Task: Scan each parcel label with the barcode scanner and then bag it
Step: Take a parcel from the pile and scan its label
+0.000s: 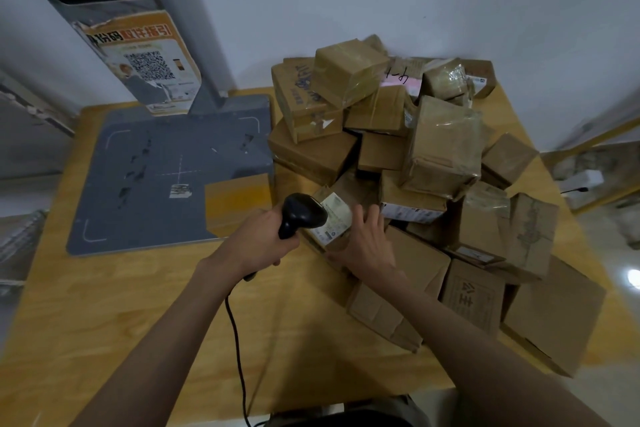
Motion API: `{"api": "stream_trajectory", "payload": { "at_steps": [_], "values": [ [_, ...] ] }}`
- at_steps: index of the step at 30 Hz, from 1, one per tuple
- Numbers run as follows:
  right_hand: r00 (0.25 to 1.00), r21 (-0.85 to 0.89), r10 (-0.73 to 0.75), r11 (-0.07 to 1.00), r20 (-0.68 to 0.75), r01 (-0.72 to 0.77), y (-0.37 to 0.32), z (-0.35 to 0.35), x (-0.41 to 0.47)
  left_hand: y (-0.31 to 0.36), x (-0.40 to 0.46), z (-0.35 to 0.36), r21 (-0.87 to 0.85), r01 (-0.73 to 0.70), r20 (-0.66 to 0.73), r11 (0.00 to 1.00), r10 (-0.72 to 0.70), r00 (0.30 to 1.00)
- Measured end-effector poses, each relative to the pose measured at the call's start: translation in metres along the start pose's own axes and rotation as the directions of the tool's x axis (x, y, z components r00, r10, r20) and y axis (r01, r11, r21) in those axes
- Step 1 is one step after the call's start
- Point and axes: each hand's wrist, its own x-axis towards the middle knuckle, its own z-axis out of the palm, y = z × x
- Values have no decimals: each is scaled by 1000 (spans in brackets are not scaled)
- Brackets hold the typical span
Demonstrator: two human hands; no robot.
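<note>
My left hand (pixel 258 241) grips the handle of a black barcode scanner (pixel 302 215), whose head points right at the white label (pixel 334 218) of a small brown parcel (pixel 341 236). My right hand (pixel 363 243) holds that parcel from the right side, fingers curled over its top edge and thumb under it. The parcel sits at the near left edge of a heap of brown cardboard parcels (pixel 443 149) on the wooden table (pixel 145 315). The scanner's black cable (pixel 239 350) runs down toward me. No bag is in view.
A grey scanning platform (pixel 166 173) with a slanted post (pixel 138 45) bearing a QR-code poster stands at the table's left rear. Parcels cover the table's right half up to the white wall. Shelving shows at the far left and a yellow-framed rack at the right.
</note>
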Motion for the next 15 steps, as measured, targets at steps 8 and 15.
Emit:
{"api": "stream_trajectory", "payload": {
  "at_steps": [8, 15],
  "values": [
    [999, -19, -3, 1000, -34, 2, -3, 2, -5, -3, -6, 6, 31, -16, 10, 999, 16, 1000],
    [999, -13, -12, 1000, -42, 12, -2, 2, -7, -5, -11, 6, 0, -3, 1, 1000, 3, 1000]
  ]
}}
